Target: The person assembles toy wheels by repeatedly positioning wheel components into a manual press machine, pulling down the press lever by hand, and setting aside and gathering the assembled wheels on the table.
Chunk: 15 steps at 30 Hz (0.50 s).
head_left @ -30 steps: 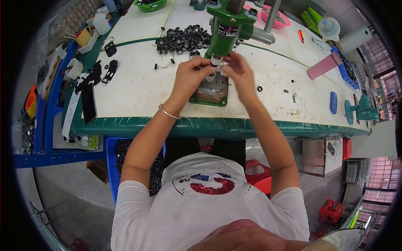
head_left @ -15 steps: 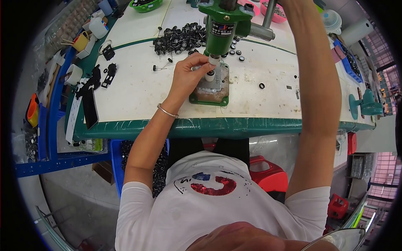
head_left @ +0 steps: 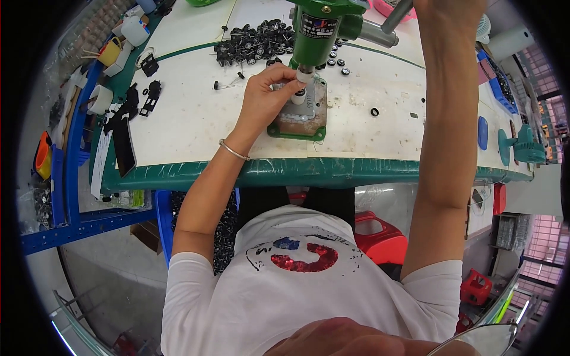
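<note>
A green hand press (head_left: 323,26) stands on a metal base plate (head_left: 300,118) at the middle of the white table (head_left: 190,118). My left hand (head_left: 267,95) pinches a small black wheel part (head_left: 300,92) under the press ram, on the base. My right hand (head_left: 448,9) is raised at the top edge, closed around the grey press lever (head_left: 395,15). A thin bracelet (head_left: 233,151) circles my left wrist.
A pile of small black wheels on axles (head_left: 252,43) lies behind the left hand. Loose black rings (head_left: 374,111) dot the table to the right. Black plastic parts (head_left: 122,115) and containers (head_left: 110,52) sit at the left. Blue bins (head_left: 56,178) line the left edge. A red stool (head_left: 380,237) stands below.
My right hand left the part under the ram and rose to the press lever. The left hand stayed at the ram with the part.
</note>
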Each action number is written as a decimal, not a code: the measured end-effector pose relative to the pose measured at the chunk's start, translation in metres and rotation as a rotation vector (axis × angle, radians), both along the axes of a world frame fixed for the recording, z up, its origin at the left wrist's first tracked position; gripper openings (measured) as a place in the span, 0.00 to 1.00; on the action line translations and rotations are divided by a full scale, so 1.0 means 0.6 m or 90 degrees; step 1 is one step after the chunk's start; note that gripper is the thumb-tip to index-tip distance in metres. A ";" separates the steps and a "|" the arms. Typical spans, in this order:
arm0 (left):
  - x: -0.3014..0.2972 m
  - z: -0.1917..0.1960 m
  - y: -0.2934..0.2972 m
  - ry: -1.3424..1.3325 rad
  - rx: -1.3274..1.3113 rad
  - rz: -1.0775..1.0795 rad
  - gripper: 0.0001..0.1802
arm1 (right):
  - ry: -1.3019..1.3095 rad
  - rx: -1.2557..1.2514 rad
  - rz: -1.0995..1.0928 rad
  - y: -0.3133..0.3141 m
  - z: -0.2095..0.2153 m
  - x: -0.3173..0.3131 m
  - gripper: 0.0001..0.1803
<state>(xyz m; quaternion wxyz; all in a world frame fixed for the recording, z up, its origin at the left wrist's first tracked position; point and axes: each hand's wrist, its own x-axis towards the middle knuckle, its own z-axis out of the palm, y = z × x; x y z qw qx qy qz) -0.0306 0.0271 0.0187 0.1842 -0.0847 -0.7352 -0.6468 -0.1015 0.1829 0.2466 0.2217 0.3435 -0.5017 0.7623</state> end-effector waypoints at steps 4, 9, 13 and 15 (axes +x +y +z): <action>0.002 -0.006 0.002 -0.007 0.003 0.019 0.07 | 0.287 0.066 -0.020 0.032 -0.036 0.032 0.19; 0.007 -0.007 0.006 0.025 -0.004 0.041 0.10 | 0.378 0.126 -0.061 0.040 -0.049 0.042 0.21; 0.004 -0.007 0.011 -0.038 0.060 0.048 0.20 | -0.048 -0.203 0.398 0.030 -0.017 0.042 0.18; 0.004 0.000 0.010 -0.073 0.016 0.017 0.19 | -0.456 -0.480 0.806 0.042 0.011 0.021 0.16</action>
